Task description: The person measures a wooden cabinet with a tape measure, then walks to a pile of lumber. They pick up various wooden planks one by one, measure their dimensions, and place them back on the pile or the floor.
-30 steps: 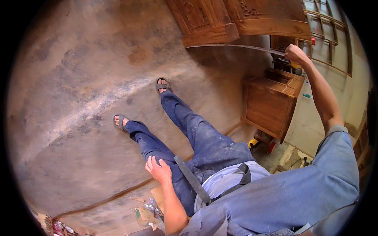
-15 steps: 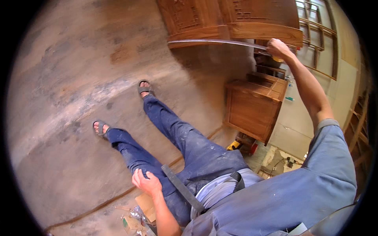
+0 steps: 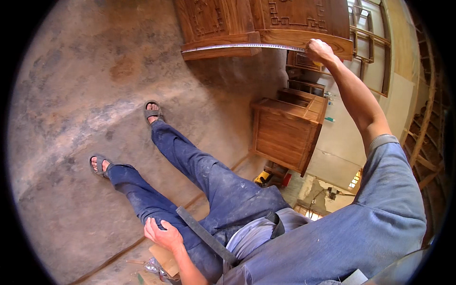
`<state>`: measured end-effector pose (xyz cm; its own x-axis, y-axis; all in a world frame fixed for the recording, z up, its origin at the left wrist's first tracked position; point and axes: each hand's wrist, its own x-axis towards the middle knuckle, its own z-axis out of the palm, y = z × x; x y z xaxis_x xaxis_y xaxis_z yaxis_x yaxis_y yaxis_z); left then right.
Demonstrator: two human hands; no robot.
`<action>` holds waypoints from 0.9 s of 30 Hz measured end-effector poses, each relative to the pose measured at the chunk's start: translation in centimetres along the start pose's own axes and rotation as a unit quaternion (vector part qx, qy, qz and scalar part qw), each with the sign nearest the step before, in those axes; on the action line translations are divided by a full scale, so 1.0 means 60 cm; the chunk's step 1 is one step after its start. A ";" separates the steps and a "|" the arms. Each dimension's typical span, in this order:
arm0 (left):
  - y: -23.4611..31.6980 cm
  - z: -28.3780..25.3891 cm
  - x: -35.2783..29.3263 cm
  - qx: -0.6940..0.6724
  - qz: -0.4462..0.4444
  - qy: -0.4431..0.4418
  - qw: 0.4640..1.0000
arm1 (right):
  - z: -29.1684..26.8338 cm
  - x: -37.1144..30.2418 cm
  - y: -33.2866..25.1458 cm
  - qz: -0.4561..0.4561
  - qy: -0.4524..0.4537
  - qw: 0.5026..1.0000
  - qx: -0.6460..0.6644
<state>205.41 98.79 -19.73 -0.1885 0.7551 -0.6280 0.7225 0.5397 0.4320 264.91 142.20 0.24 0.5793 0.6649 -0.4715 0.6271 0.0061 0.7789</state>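
Observation:
My right hand (image 3: 319, 51), at the end of an outstretched arm, is closed around a tape measure whose yellow case (image 3: 317, 63) shows only in part below the fingers. From it the pulled-out blade (image 3: 237, 46) runs left along the lower wooden edge of a carved wooden furniture piece (image 3: 294, 16). The blade's far end lies near the left corner of that edge. My left hand (image 3: 164, 234) rests on my left thigh, thumb and fingers apart, with nothing in it.
A brown wooden cabinet (image 3: 282, 133) stands to the right of my legs. Behind it are a yellow tool (image 3: 262, 178) and wooden frames (image 3: 373, 35) by a pale wall. A cardboard piece (image 3: 165, 260) and plastic scraps lie at the lower left. A dark flat bar (image 3: 206, 235) crosses my lap.
The whole scene has shifted left as my head moved. The blade, blurred before, now shows sharply along the wooden edge. My right hand keeps its hold; my left stays on the thigh.

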 end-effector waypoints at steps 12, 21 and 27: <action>0.006 -0.011 0.016 0.016 -0.006 -0.016 1.000 | 0.017 0.022 0.030 0.004 0.023 0.999 -0.033; 0.007 -0.019 0.028 0.016 -0.006 -0.021 1.000 | 0.035 0.019 0.031 -0.024 0.013 1.000 -0.014; 0.019 -0.027 0.033 0.004 -0.025 -0.031 0.999 | 0.014 0.001 0.006 -0.030 0.009 0.999 0.009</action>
<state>204.78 101.50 -19.43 -0.1823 0.7026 -0.6878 0.7191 0.5723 0.3941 265.62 141.60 0.14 0.5312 0.6775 -0.5087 0.6688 0.0332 0.7427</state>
